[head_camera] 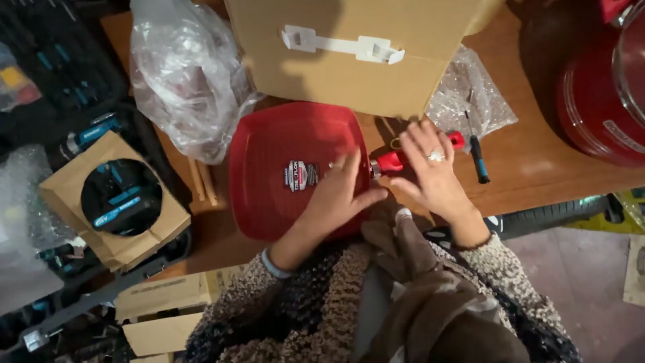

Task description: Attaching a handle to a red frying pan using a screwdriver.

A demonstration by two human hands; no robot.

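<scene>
A: Biggest first? Wooden counter (537,168), cardboard box (349,60) above both hands.
B: Square ribbed red pan (282,168), glossy. Left hand (336,195) flat on it, grip open. Right hand (433,171) open over red handle (396,160); small screwdriver (478,158) just beside.

Glossy red pan (282,168) (paper label), matt cardboard box (349,60), crinkled clear plastic bag (181,74), wooden table (537,168).

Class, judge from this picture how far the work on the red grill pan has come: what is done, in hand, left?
Done: red grill pan lies unpacked by the cardboard box. In hand: left hand rests on the pan, right hand over its red handle. Left, probably: fastening; the screwdriver lies untouched.
</scene>
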